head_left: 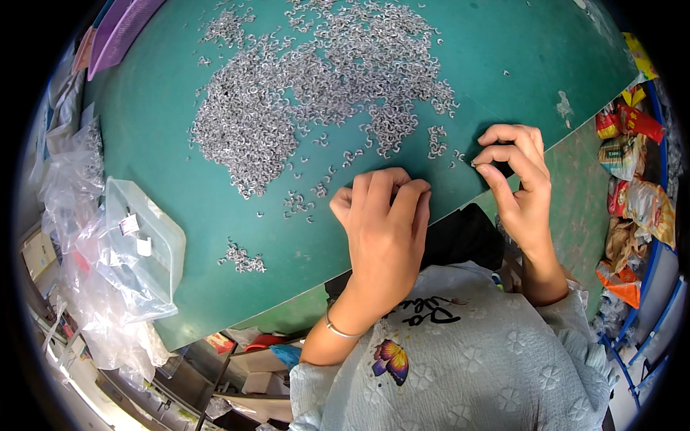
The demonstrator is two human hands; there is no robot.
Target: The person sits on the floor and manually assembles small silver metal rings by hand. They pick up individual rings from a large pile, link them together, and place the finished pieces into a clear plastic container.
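Observation:
Many small silvery C-shaped metal pieces (248,118) lie heaped and scattered over a green tabletop (496,43). Near the table's front edge my left hand (384,223) rests with its fingers curled down. Its fingertips are hidden, so what they hold, if anything, does not show. To the right, over the edge, my right hand (523,183) pinches a tiny grey metal piece (474,164) between thumb and index finger; the other fingers are bent. A few loose pieces (458,155) lie just left of that pinch.
A small separate cluster of pieces (243,258) lies at the front left. Beyond it stand a clear plastic tub (154,237) and crumpled clear bags (108,302). A purple basket (122,36) is at the far left corner. Colourful packets (647,205) line the right side past the table.

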